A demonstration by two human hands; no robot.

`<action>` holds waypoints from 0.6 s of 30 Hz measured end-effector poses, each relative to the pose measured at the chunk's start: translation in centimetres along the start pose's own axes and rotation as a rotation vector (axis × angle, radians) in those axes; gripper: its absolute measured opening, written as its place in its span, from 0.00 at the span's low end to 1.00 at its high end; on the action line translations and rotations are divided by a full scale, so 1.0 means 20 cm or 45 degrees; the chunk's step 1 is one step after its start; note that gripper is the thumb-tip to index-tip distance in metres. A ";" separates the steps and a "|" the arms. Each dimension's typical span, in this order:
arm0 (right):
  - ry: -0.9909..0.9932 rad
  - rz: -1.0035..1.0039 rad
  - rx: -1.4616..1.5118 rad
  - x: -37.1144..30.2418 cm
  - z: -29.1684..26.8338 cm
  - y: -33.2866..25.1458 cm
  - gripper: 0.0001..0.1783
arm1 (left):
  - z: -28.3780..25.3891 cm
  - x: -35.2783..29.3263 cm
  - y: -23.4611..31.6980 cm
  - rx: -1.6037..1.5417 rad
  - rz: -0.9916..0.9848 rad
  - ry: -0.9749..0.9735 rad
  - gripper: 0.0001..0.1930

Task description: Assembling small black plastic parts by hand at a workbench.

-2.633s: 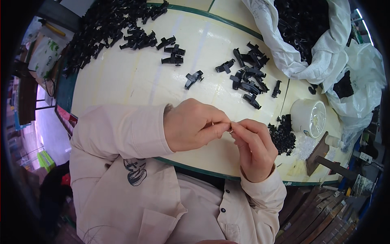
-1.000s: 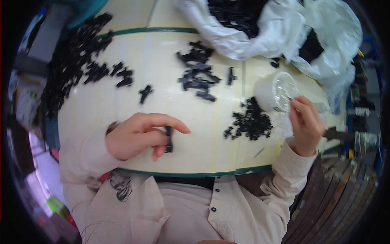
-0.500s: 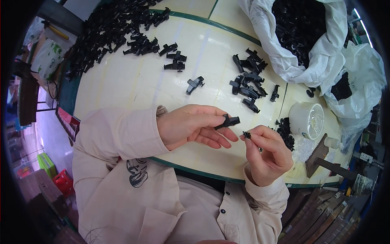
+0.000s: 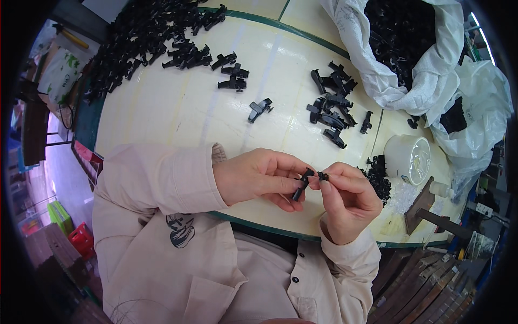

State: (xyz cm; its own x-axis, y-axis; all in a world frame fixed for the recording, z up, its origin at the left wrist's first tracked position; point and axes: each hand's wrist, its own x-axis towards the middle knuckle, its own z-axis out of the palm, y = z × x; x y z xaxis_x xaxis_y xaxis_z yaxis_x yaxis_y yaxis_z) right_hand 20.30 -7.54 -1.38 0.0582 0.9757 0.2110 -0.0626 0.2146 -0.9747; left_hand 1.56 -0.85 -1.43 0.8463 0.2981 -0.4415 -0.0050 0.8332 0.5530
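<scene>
Since half a second ago: long black part point(image 4: 302, 185) rotated from lying sideways to tilted up, top leaning right; small black piece point(image 4: 323, 176) brought in right beside it. Loose parts on the table haven't shifted.

Long part sits in front of me, over the near edge of the table point(image 4: 167, 116). My left hand point(image 4: 251, 178) has it pinched, thumb against fingers, other fingers loosely curled. My right hand point(image 4: 350, 200) pinches the small piece between thumb and index finger, rest folded. Can't tell if the two pieces touch.

Table: cream top, glossy, faint lengthwise stripes, green edging. Lone part point(image 4: 260, 109) ahead of my left hand, loose cluster point(image 4: 334, 105) ahead of my right. Big dark heap point(image 4: 145, 43) far left. Pile of small pieces point(image 4: 379, 178) just past my right hand, next to a white drum point(image 4: 398, 159) with clear film on its end.

Far right: white sack point(image 4: 372, 81), open, full of black parts; translucent bag point(image 4: 480, 102) beside it.

Room: brown slats point(image 4: 426, 286) stacked lower right, wall socket point(image 4: 484, 209) above; red basket point(image 4: 82, 240) on the left by something bright green point(image 4: 60, 217).
</scene>
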 end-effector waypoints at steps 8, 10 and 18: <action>-0.057 -0.227 -0.505 0.05 -0.03 -0.03 0.13 | -0.04 -0.01 0.05 0.014 0.071 0.094 0.17; -0.077 -0.292 -0.587 0.06 -0.03 -0.03 0.13 | -0.03 -0.01 0.05 0.032 0.083 0.100 0.17; -0.142 -0.327 -0.718 0.07 -0.02 -0.04 0.13 | -0.06 0.00 0.02 0.078 0.083 0.065 0.17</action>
State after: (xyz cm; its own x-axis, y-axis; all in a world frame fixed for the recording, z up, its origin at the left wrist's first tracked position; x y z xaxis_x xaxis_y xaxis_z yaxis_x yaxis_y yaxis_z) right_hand 20.80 -6.36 -0.37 -0.1046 0.9012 0.4207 0.4761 0.4168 -0.7743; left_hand 0.95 0.03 -1.98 0.8171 0.3754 -0.4376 -0.0253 0.7816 0.6232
